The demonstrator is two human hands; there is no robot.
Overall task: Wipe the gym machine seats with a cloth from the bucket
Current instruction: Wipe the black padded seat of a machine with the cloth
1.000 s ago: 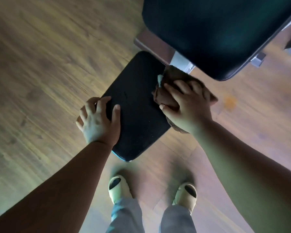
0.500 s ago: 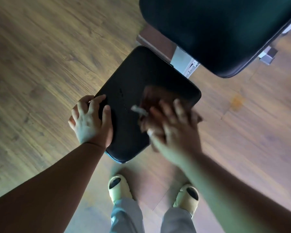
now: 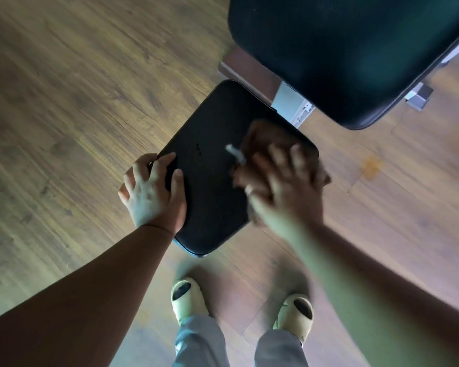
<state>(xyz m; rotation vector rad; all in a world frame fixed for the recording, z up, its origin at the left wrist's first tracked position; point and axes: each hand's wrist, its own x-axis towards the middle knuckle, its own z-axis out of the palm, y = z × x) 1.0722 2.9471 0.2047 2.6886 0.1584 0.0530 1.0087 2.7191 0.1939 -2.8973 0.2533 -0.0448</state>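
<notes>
My right hand (image 3: 284, 181), fingers spread flat on the brown cloth (image 3: 265, 136), presses it to the seat pad (image 3: 210, 186)'s right half while my left hand (image 3: 151, 192) grips the left edge: mid-wipe, I judge, left half next.

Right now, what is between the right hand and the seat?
A brown cloth lies between the right hand and the black seat. The head view shows it bunched under the blurred fingers.
</notes>
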